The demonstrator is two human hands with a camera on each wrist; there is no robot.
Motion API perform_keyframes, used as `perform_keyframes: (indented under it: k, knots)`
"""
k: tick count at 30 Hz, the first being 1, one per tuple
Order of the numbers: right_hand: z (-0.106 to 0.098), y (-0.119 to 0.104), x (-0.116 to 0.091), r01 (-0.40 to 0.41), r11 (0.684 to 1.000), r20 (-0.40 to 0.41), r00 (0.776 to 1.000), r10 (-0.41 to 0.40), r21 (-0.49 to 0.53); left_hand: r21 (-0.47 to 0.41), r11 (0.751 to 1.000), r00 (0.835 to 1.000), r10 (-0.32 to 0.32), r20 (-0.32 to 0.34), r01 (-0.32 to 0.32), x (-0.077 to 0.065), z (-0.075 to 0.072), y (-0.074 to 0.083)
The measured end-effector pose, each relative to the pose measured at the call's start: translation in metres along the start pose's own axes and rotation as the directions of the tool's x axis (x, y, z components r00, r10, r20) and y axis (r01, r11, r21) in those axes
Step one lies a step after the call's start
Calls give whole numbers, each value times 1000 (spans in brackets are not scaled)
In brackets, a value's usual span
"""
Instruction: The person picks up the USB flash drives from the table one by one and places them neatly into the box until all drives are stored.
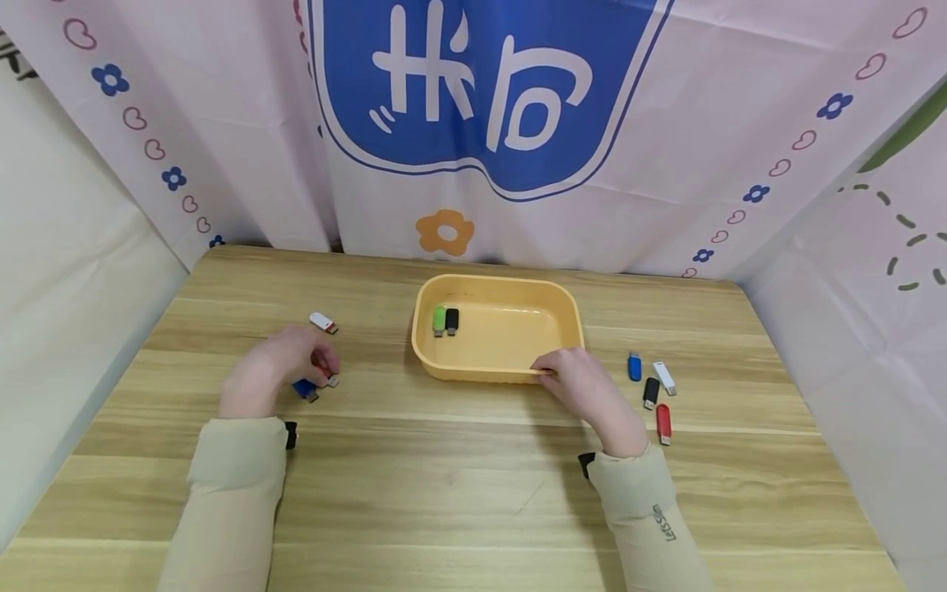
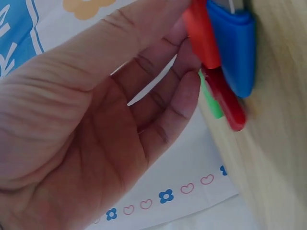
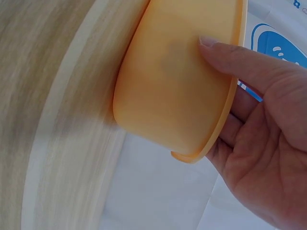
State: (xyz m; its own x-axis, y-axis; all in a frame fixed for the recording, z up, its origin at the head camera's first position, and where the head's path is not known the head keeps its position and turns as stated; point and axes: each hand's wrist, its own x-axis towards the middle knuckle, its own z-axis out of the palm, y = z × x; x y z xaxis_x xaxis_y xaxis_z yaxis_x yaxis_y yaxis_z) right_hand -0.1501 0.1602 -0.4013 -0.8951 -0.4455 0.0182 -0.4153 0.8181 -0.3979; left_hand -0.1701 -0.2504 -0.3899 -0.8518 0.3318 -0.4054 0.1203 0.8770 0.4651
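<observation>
At the left of the table, my left hand [image 1: 268, 368] pinches a red USB stick [image 2: 202, 36] between thumb and fingers. Close beside it lies a blue USB stick [image 1: 304, 389]. The left wrist view also shows a dark red stick [image 2: 226, 101] and a green stick [image 2: 211, 96] beyond the fingertips. My right hand [image 1: 590, 393] grips the near rim of a yellow plastic bin [image 1: 473, 374], thumb on the outside wall and fingers over the inside. Inside the bin, at its left end, a green USB stick [image 1: 440, 321] and a black USB stick [image 1: 452, 321] lie side by side.
A white USB stick with a red end [image 1: 323, 321] lies beyond the left hand. Right of the bin are a blue stick [image 1: 635, 367], a white stick [image 1: 664, 377], a black stick [image 1: 651, 393] and a red stick [image 1: 663, 423]. A printed curtain [image 1: 370, 205] hangs behind the table.
</observation>
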Motion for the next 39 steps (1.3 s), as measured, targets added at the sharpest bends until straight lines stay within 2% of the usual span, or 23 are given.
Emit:
perform_keyframes:
  k: [9, 16, 22, 30, 39]
  knots:
    - [-1, -1, 0, 7, 1000, -9, 1000, -7, -13, 35, 996, 989, 87, -122, -83, 6, 6, -2]
    - [-2, 0, 0, -5, 1000, -4, 1000, 5, -14, 39, 997, 989, 74, -125, -70, 9, 7, 2]
    - [-2, 0, 0, -2, 1000, -5, 1000, 2, -15, 8, 996, 986, 90, -139, -89, 13, 7, 5]
    - [-2, 1, 1, 6, 1000, -13, 1000, -6, -19, -7, 991, 956, 130, -263, -137, 20, 7, 10]
    - [0, 0, 1, -8, 1000, -4, 1000, 8, -12, 8, 993, 915, 108, -388, -114, 21, 9, 17]
